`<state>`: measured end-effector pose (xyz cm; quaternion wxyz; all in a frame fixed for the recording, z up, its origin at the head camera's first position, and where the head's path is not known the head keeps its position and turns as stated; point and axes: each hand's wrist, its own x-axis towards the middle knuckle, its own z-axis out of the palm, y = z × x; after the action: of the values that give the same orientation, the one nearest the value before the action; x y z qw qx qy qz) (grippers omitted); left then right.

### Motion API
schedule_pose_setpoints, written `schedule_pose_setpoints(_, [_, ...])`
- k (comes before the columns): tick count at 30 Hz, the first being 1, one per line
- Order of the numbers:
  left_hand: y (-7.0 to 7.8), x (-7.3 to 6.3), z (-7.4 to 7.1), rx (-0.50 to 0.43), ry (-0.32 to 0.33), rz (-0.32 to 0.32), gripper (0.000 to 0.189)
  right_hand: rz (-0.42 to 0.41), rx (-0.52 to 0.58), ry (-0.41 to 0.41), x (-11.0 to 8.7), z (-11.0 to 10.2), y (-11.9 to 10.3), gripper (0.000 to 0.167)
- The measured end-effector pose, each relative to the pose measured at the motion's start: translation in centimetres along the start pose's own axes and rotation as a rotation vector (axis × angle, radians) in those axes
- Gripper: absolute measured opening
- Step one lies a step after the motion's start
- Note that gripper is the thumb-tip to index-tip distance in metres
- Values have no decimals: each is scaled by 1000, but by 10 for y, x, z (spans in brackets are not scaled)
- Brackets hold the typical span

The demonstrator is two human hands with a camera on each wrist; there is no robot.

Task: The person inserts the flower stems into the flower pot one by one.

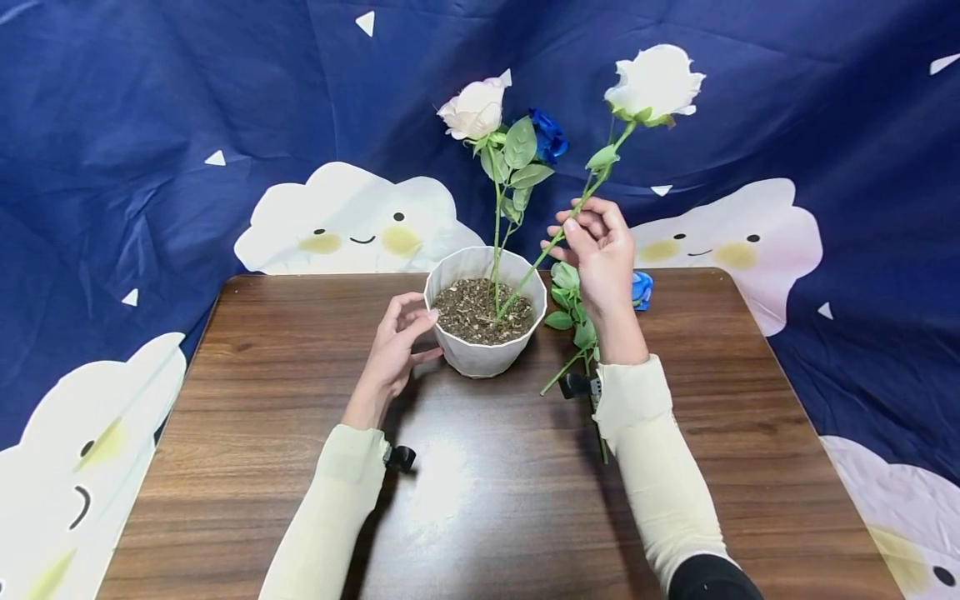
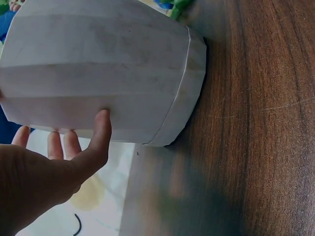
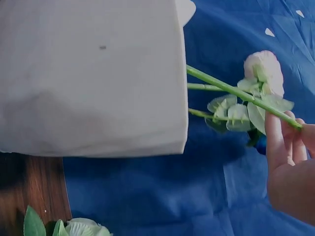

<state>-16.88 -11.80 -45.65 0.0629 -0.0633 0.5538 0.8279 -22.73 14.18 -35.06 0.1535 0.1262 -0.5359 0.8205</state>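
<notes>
The white rose is at the pot, leaning up and to the right, the lower end of its stem meeting the soil and its bloom high above the table — the right hand pinches that stem partway up between thumb and fingertips, the other fingers loosely bent and a little apart. The white pot stands upright near the back edge of the table, and the left hand holds its left side, fingers spread and curved about the wall, with the thumb pressed on it lower down. Also upright in the soil, just beside the leaning stem, is a pale pink rose, with a blue rose behind it and green leaves between them. Right of the pot, under the right forearm, cut stems and a pale green-white flower lie on the wooden table, with a blue flower showing past the wrist. Cream sleeves cover both forearms, a small black camera at each wrist — and behind everything hangs a dark blue cloth printed with smiling white clouds and small white triangles
</notes>
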Motion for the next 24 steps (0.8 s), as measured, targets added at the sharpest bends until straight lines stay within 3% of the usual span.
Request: schedule_pose_setpoints(24, [0, -1, -1, 2, 3, -5, 36, -8, -205, -121, 7, 40, 20, 15])
